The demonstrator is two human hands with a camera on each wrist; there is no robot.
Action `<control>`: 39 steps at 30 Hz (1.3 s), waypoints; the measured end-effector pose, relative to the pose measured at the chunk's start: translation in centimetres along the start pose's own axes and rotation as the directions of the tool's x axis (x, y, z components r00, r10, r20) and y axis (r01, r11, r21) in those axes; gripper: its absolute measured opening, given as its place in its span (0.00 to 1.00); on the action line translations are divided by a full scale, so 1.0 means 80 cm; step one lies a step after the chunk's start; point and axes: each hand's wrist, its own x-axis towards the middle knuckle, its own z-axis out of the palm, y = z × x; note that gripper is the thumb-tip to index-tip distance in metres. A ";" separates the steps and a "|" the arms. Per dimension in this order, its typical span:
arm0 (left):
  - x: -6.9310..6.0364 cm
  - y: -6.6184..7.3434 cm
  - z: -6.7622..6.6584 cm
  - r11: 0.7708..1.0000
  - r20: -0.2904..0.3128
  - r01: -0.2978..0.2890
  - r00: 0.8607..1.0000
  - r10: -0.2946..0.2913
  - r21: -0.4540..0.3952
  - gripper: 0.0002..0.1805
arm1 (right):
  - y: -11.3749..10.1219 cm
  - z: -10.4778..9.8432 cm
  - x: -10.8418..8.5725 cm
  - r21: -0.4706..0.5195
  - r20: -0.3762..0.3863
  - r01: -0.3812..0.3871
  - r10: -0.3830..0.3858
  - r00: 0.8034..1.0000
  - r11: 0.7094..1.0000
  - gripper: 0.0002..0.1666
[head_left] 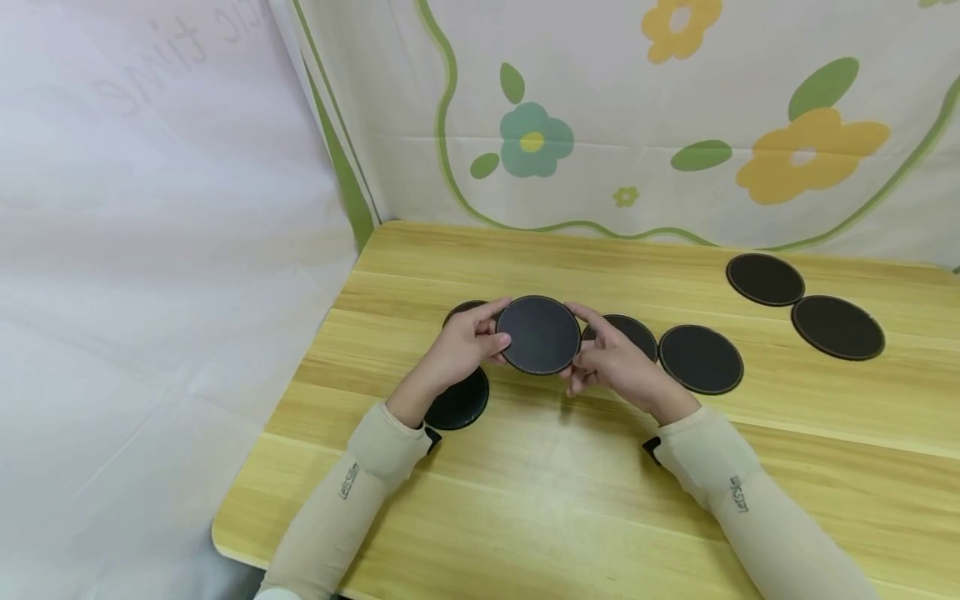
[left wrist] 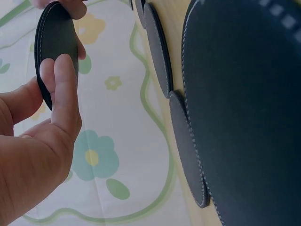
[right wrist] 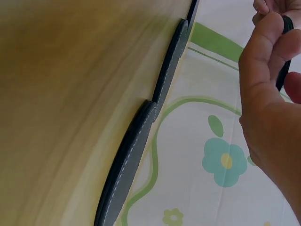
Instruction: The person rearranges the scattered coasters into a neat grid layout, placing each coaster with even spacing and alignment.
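Note:
A round black coaster (head_left: 538, 335) with a stitched rim is held up above the table, its flat face toward the head camera. My left hand (head_left: 461, 343) pinches its left edge, thumb in front and fingers behind. On the opposite edge my right hand (head_left: 617, 367) grips it between thumb and fingers. The left wrist view shows this coaster (left wrist: 59, 44) edge-on beside the left hand (left wrist: 51, 127). In the right wrist view, the right hand (right wrist: 270, 89) hides most of it.
More black coasters lie on the wooden table (head_left: 540, 500): one (head_left: 459, 402) by the left wrist, another partly behind that hand, a touching pair (head_left: 701, 360) at the right hand, and a second pair (head_left: 837, 327) farther right. A flower-patterned cloth (head_left: 600, 100) hangs behind.

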 end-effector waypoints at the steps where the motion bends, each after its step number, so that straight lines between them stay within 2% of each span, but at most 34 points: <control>1: -0.003 -0.002 0.000 1.000 0.019 0.002 1.000 -0.002 0.002 0.33 | 0.002 0.001 -0.001 -0.014 0.002 -0.009 0.009 1.000 1.000 0.46; 7: -0.015 -0.016 0.003 0.998 0.129 0.058 0.990 -0.058 0.007 0.34 | 0.012 0.006 -0.011 -0.128 0.032 -0.093 0.098 0.995 0.987 0.43; 11: -0.024 -0.023 0.006 0.992 0.168 0.099 0.980 -0.111 0.077 0.35 | 0.019 0.011 -0.018 -0.173 0.053 -0.141 0.152 0.987 0.975 0.42; 15: -0.032 -0.023 0.011 0.976 0.166 0.122 0.974 -0.153 0.179 0.35 | 0.021 0.018 -0.024 -0.195 0.042 -0.171 0.183 0.982 0.966 0.42; 20: -0.038 -0.022 0.017 0.921 0.165 0.121 0.967 -0.193 0.370 0.33 | 0.021 0.028 -0.031 -0.212 0.029 -0.201 0.211 0.977 0.956 0.42; 22: -0.039 -0.021 0.019 0.899 0.170 0.125 0.962 -0.214 0.420 0.32 | 0.023 0.030 -0.032 -0.211 0.033 -0.213 0.224 0.974 0.954 0.42; 28: -0.041 -0.018 0.025 0.854 0.174 0.165 0.943 -0.282 0.493 0.30 | 0.029 0.037 -0.035 -0.198 0.037 -0.260 0.272 0.962 0.945 0.41; 33: -0.042 -0.019 0.030 0.811 0.186 0.158 0.932 -0.311 0.563 0.30 | 0.034 0.045 -0.036 -0.213 0.020 -0.284 0.295 0.955 0.935 0.41; 36: -0.042 -0.021 0.034 0.775 0.174 0.140 0.936 -0.307 0.617 0.30 | 0.036 0.048 -0.037 -0.220 0.008 -0.295 0.304 0.953 0.930 0.41; 39: -0.041 -0.022 0.037 0.734 0.151 0.110 0.948 -0.280 0.670 0.30 | 0.037 0.050 -0.037 -0.230 -0.016 -0.298 0.302 0.953 0.927 0.41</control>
